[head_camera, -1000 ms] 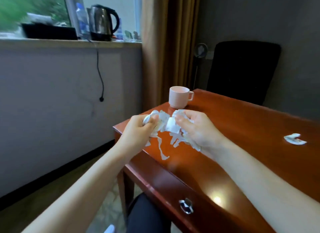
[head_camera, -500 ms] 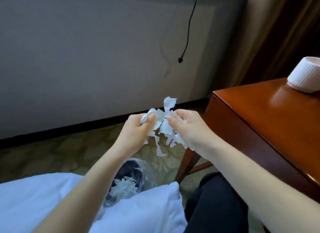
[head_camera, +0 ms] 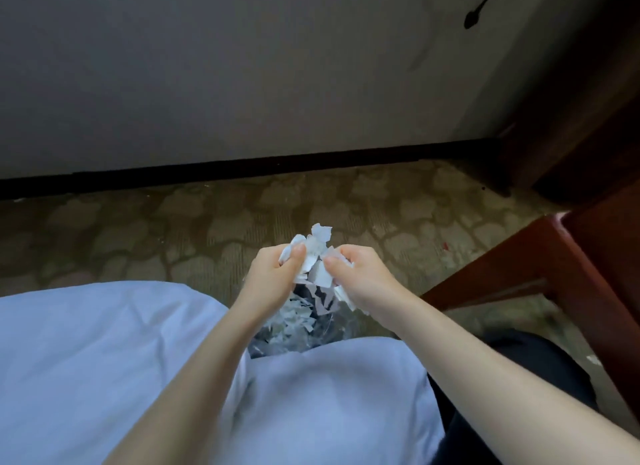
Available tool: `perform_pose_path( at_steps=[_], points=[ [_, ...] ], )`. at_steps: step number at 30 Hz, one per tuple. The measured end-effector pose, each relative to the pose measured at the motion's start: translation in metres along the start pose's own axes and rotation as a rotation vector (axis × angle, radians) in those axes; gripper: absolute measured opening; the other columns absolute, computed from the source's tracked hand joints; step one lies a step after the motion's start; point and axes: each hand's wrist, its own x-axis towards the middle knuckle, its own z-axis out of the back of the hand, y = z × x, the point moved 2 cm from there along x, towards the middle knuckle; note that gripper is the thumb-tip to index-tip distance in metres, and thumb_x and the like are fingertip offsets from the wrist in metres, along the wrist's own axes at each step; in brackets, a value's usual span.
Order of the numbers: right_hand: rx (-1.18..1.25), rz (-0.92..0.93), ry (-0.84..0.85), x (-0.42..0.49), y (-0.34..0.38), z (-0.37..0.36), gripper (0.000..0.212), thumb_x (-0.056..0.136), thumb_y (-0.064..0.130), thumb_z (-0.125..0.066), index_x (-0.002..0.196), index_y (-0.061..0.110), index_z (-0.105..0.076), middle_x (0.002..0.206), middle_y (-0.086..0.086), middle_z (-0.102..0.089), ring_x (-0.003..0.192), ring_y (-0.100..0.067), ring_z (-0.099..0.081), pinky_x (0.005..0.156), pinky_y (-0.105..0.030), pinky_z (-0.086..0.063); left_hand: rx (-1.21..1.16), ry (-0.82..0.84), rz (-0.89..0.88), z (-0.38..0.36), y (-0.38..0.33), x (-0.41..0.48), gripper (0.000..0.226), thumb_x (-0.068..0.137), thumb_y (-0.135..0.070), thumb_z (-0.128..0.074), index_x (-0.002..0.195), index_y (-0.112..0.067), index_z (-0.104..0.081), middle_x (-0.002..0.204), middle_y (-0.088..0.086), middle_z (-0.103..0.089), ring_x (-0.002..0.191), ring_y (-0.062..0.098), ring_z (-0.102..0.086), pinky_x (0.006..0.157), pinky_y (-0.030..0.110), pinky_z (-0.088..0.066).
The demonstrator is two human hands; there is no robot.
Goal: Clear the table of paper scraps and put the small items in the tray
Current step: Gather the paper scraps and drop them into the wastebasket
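A bunch of torn white paper scraps (head_camera: pixel 317 256) is held between both hands. My left hand (head_camera: pixel 273 277) grips the left side of the bunch with curled fingers. My right hand (head_camera: pixel 360 277) pinches the right side, and more scraps poke out under its palm. Both hands hover directly above a waste bin (head_camera: pixel 294 329) lined with clear plastic, which holds several white scraps. The bin is partly hidden by my forearms and the bedding. Only the corner of the red-brown wooden table (head_camera: pixel 588 256) shows at the right; no tray is in view.
White bedding (head_camera: pixel 104 367) fills the lower left and crowds the bin's near side. Patterned carpet (head_camera: pixel 173 229) runs to a grey wall with a dark skirting board. A black cable end (head_camera: pixel 471 19) hangs at top right. My dark trouser leg (head_camera: pixel 519 378) sits beside the table.
Both hands carried the scraps off the table edge, leftward and down, to above the bin. The view swung down; the pink cup and tabletop left the frame.
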Motion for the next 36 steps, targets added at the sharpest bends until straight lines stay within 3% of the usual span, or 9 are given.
perform_pose_path(
  at_steps=[8,13,20,23,24,26,28,31,36],
  points=[
    [0.011,-0.187,0.073,0.060,-0.049,-0.055,0.024,0.091,0.017,-0.045,0.068,0.011,-0.042,0.067,-0.007,-0.036,0.062,-0.017,-0.033,0.060,-0.029,-0.026,-0.042,-0.013,0.300,-0.016,0.086,0.031,0.037,0.096,-0.021,-0.040,0.061,-0.010,-0.038,0.059,0.007,-0.034,0.057,0.016,-0.031,0.056,0.032,-0.024],
    [0.053,-0.306,0.069,0.096,-0.082,-0.081,0.036,0.089,0.012,-0.044,0.059,0.019,-0.025,0.056,0.004,-0.022,0.050,-0.012,-0.020,0.047,-0.025,-0.017,0.006,-0.002,0.409,-0.024,0.125,0.047,0.036,0.094,-0.022,-0.038,0.060,-0.014,-0.032,0.059,0.003,-0.032,0.058,0.016,-0.030,0.058,0.031,-0.024],
    [0.081,-0.431,0.066,0.130,-0.110,-0.106,0.039,0.092,0.012,-0.045,0.058,0.019,-0.027,0.055,0.003,-0.026,0.049,-0.014,-0.024,0.047,-0.025,-0.019,-0.109,-0.046,0.682,-0.035,0.165,0.062,0.027,0.093,-0.018,-0.038,0.067,-0.012,-0.043,0.064,0.003,-0.044,0.056,0.016,-0.037,0.054,0.029,-0.029],
    [0.091,-0.486,0.142,0.136,-0.119,-0.116,0.014,0.095,0.023,-0.048,0.094,0.015,-0.059,0.088,-0.001,-0.054,0.078,-0.020,-0.051,0.070,-0.030,-0.040,-0.152,0.007,0.780,-0.038,0.172,0.063,0.024,0.096,-0.025,-0.039,0.102,-0.010,-0.057,0.093,0.002,-0.056,0.080,0.016,-0.051,0.068,0.029,-0.040],
    [0.084,-0.508,0.172,0.138,-0.122,-0.118,0.020,0.095,0.026,-0.048,0.108,0.014,-0.057,0.096,0.000,-0.054,0.084,-0.017,-0.051,0.075,-0.029,-0.040,-0.149,0.023,0.805,-0.037,0.174,0.063,0.030,0.096,-0.028,-0.040,0.119,-0.013,-0.055,0.108,0.001,-0.055,0.093,0.016,-0.052,0.074,0.029,-0.041],
    [0.107,-0.534,0.203,0.140,-0.127,-0.122,0.023,0.096,0.030,-0.046,0.112,0.015,-0.056,0.086,0.004,-0.051,0.074,-0.012,-0.047,0.067,-0.026,-0.038,-0.141,0.018,0.828,-0.035,0.178,0.064,0.041,0.097,-0.029,-0.042,0.136,-0.018,-0.044,0.129,0.000,-0.049,0.104,0.016,-0.046,0.081,0.030,-0.037],
    [0.146,-0.580,0.220,0.141,-0.128,-0.124,0.029,0.097,0.030,-0.043,0.121,0.017,-0.053,0.090,0.004,-0.050,0.079,-0.013,-0.048,0.070,-0.026,-0.041,-0.133,-0.007,0.829,-0.032,0.181,0.066,0.044,0.097,-0.026,-0.041,0.140,-0.019,-0.040,0.138,0.002,-0.045,0.107,0.017,-0.047,0.084,0.029,-0.036],
    [0.210,-0.636,0.239,0.139,-0.125,-0.123,0.034,0.100,0.029,-0.037,0.131,0.022,-0.049,0.115,0.003,-0.048,0.108,-0.019,-0.047,0.093,-0.032,-0.038,-0.068,-0.001,0.796,-0.029,0.181,0.069,0.041,0.098,-0.022,-0.039,0.138,-0.018,-0.042,0.141,0.004,-0.045,0.113,0.018,-0.047,0.085,0.028,-0.036],
    [0.204,-0.572,0.198,0.134,-0.120,-0.101,0.033,0.099,0.019,-0.038,0.129,0.019,-0.053,0.121,-0.002,-0.052,0.113,-0.019,-0.048,0.090,-0.029,-0.039,-0.003,0.108,0.696,-0.033,0.168,0.071,0.034,0.098,-0.021,-0.040,0.128,-0.014,-0.054,0.130,0.003,-0.054,0.102,0.014,-0.049,0.082,0.027,-0.037]
  ],
)
